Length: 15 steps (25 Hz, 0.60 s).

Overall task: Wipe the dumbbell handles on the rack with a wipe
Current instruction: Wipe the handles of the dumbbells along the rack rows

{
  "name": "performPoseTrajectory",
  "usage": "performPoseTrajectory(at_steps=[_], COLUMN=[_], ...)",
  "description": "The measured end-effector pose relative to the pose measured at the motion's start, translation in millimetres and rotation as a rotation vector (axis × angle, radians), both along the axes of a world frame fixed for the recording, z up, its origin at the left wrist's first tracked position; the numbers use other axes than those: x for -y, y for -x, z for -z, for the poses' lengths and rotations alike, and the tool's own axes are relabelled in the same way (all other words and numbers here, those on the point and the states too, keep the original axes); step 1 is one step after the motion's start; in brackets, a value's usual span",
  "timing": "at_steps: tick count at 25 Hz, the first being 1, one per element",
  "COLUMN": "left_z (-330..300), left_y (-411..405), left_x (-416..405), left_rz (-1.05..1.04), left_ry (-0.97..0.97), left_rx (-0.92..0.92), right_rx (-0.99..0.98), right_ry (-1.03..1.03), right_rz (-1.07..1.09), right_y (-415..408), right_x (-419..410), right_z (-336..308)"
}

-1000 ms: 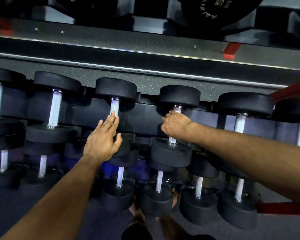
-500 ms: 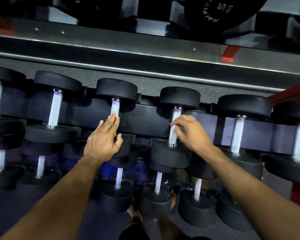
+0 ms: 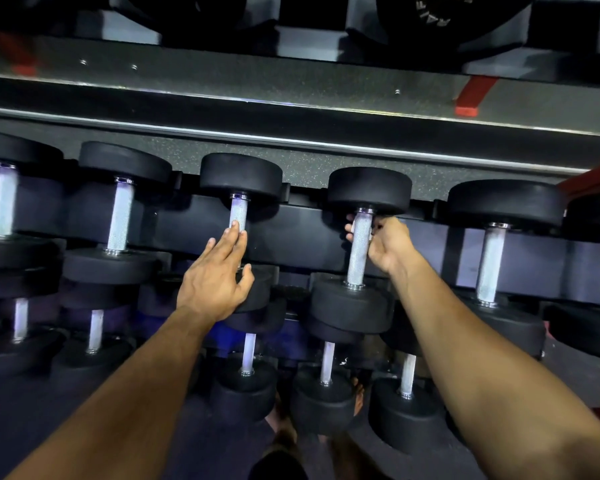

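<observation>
Black rubber dumbbells with knurled steel handles lie in rows on a dark rack [image 3: 302, 233]. My left hand [image 3: 219, 275] rests on the middle dumbbell's handle [image 3: 238, 211] with straight fingers, its thumb against the near weight head. My right hand [image 3: 390, 245] wraps around the upper part of the neighbouring handle [image 3: 356, 261] from the right. Its fingertips show on the handle's left side. No wipe is plainly visible in either hand.
More dumbbells sit left [image 3: 120, 216] and right [image 3: 490, 261] on the same row, and a lower row [image 3: 248, 355] lies beneath my arms. A metal rail [image 3: 291, 98] and weight plates [image 3: 430, 12] are above. Red frame parts [image 3: 470, 95] stand at the right.
My right hand let go of the handle's lower part, swung off to the right, then came back and wrapped around the handle higher up. My left hand stayed put.
</observation>
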<state>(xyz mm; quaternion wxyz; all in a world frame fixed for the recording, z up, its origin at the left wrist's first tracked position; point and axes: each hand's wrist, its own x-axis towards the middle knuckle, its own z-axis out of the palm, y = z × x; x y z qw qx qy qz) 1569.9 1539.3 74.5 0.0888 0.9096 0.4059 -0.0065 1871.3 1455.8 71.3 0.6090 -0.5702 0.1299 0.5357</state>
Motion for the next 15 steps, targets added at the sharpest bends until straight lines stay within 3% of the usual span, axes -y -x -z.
performPoseTrajectory(at_steps=[9, 12, 15], left_z=[-0.9, -0.8, 0.2], left_y=[0.0, 0.1, 1.0], left_x=[0.1, 0.0, -0.4], left_rz=[0.0, 0.002, 0.002], left_ry=[-0.009, 0.002, 0.001], left_rx=[0.015, 0.017, 0.021], right_rx=[-0.043, -0.022, 0.043], right_ry=[0.098, 0.144, 0.058], right_rz=[-0.449, -0.467, -0.299], right_y=[2.4, 2.0, -4.6], right_x=[49.4, 41.5, 23.9], right_z=[8.8, 4.3, -0.4])
